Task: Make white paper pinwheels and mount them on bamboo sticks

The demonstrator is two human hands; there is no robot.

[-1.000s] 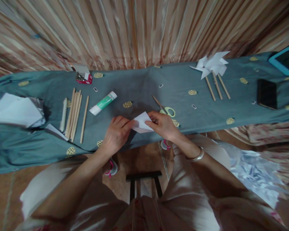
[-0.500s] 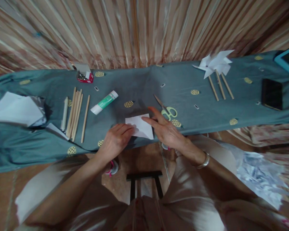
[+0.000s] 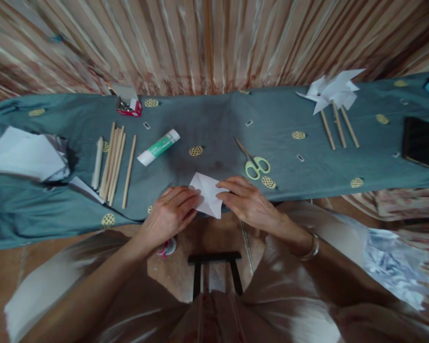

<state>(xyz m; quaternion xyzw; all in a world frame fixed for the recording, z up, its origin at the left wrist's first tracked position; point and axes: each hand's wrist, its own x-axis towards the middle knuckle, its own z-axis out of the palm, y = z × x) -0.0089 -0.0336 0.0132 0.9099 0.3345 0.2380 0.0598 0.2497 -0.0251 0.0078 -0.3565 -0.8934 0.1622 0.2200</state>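
Observation:
Between my hands is a small square of white paper [image 3: 209,194] with crease lines crossing it, held at the front edge of the table. My left hand [image 3: 171,209] pinches its left corner. On the opposite side, my right hand [image 3: 248,199] grips the right corner between thumb and fingers. Scissors [image 3: 253,159] with pale green handles lie just beyond my right hand. A green and white glue tube [image 3: 158,147] rests beyond my left hand.
Several wooden sticks [image 3: 114,164] and a pale candle-like stick [image 3: 97,163] lie left, near a stack of white paper [image 3: 25,155]. A small red box [image 3: 129,105] of metal bits stands behind. White paper pinwheels [image 3: 331,90] and a dark phone [image 3: 419,141] lie right.
The paper has turned so its corners point to my hands. My right hand, earlier spread over the paper, has closed on its right corner. The view has shifted slightly.

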